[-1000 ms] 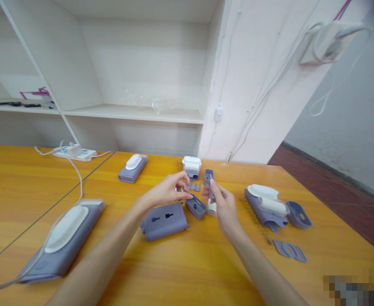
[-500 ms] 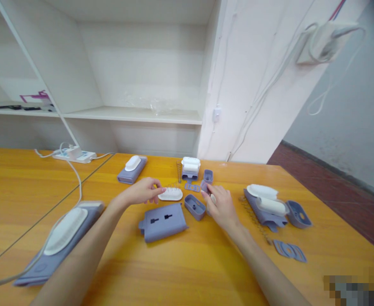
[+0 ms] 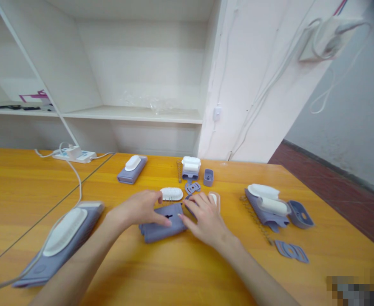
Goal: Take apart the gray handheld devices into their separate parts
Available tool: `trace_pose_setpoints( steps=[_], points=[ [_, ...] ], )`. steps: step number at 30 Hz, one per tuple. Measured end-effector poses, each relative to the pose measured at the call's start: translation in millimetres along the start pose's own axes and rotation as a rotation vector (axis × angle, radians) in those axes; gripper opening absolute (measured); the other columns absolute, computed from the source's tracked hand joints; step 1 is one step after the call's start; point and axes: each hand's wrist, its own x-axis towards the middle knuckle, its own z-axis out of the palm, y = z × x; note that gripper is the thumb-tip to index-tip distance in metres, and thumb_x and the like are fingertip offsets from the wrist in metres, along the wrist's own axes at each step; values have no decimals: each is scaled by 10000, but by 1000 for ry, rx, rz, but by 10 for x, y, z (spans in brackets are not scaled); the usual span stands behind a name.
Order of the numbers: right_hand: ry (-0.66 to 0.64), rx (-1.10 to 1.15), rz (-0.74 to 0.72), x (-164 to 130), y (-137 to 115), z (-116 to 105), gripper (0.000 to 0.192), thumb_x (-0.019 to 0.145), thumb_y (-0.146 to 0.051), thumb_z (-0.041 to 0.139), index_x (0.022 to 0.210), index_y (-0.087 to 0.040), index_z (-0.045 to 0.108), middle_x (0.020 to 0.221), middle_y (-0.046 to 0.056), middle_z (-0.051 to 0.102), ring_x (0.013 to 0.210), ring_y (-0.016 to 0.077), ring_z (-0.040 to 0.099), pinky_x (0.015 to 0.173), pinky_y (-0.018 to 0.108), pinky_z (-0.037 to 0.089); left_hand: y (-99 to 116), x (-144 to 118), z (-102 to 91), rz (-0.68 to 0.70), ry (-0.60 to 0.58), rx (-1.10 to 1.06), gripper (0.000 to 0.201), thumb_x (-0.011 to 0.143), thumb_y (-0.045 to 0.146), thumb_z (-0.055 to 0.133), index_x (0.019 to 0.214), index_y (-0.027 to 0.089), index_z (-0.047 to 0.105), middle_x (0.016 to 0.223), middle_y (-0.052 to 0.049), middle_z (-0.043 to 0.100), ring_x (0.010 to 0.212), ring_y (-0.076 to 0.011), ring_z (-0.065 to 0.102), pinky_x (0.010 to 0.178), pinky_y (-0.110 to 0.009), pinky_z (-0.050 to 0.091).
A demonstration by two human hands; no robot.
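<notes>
Case (image 3: 163, 231), purple-grey and flat, is set on the wooden table (image 3: 174, 272), in front of the person and below both hands. Its long side is laid from left to right, with the right end turned a little away from the person. A dark slot (image 3: 168, 216) is seen on its top, part hidden by a thumb. Whether any words are printed on it cannot be told.

The left hand (image 3: 139, 208) is held half open over the left part, fingers bent and thumb spread out. The right hand (image 3: 206, 219) is held open at the right end, fingers a bit bent. Whether the case is gripped by either cannot be told. A grey tub (image 3: 189, 204) is partly hidden by the right fingers. Behind the case, a white bristle pad (image 3: 171, 194) is laid left to right.
</notes>
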Motion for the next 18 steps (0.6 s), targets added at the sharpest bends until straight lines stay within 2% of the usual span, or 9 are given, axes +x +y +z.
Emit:
trace_pose_setpoints(
  steps=[3, 6, 8, 10, 13, 15, 16, 18],
  points=[
    [-46, 95, 38, -2, -132, -18, 276, 906, -414, 486, 1065, -232, 620, 956, 63, 614, 942, 229, 524, 819, 385, 398, 315, -156, 125, -35, -26, 169, 788, 478, 438, 755, 1171, 145, 519, 1129, -173, 612, 1010, -369, 577, 837, -455, 446],
    [-71, 198, 81, -46, -198, -110, 325, 877, -430, 528, 1129, -237, 598, 1018, 63, 605, 978, 228, 531, 872, 399, 422, 455, -272, 146, 20, -22, 145, 845, 508, 354, 728, 1267, 146, 419, 1083, -160, 625, 976, -351, 600, 793, -430, 470],
    [-81, 264, 68, -91, -199, -222, 499, 798, -463, 626, 1241, -251, 534, 1186, 72, 550, 1094, 245, 498, 957, 423, 403, 454, -323, 45, 83, -14, 24, 868, 550, 416, 708, 1307, 180, 354, 1016, -110, 640, 907, -306, 625, 730, -372, 488],
    [-111, 332, 52, -126, -170, -350, 717, 723, -489, 695, 1352, -273, 428, 1354, 75, 429, 1227, 265, 416, 1034, 437, 360, 426, -341, -113, 128, 18, -81, 829, 573, 460, 702, 1286, 222, 352, 990, -66, 635, 860, -268, 632, 696, -333, 488],
    [-122, 433, 106, -120, -96, -492, 833, 703, -498, 708, 1417, -294, 328, 1474, 69, 271, 1341, 275, 294, 1091, 448, 305, 423, -283, -309, 162, 166, -167, 785, 571, 487, 719, 1235, 246, 378, 1050, -54, 606, 911, -255, 619, 735, -329, 482],
    [-8, 504, 208, -73, -53, -523, 793, 733, -496, 679, 1415, -295, 327, 1487, 70, 249, 1362, 275, 263, 1098, 456, 294, 485, -194, -342, 142, 314, -197, 781, 587, 518, 710, 1233, 240, 369, 1092, -70, 587, 963, -266, 602, 776, -353, 479],
    [78, 559, 290, -40, -42, -521, 750, 760, -499, 648, 1408, -288, 334, 1480, 77, 266, 1355, 273, 283, 1087, 457, 311, 538, -141, -324, 118, 397, -212, 767, 607, 527, 698, 1232, 235, 363, 1105, -78, 580, 978, -270, 595, 784, -364, 479],
    [219, 744, 491, 28, -52, -499, 677, 804, -515, 586, 1388, -266, 351, 1427, 103, 364, 1278, 273, 407, 1013, 459, 404, 684, -43, -237, 49, 570, -225, 709, 658, 523, 667, 1223, 224, 360, 1127, -92, 566, 1001, -277, 581, 787, -385, 482]
  ],
)
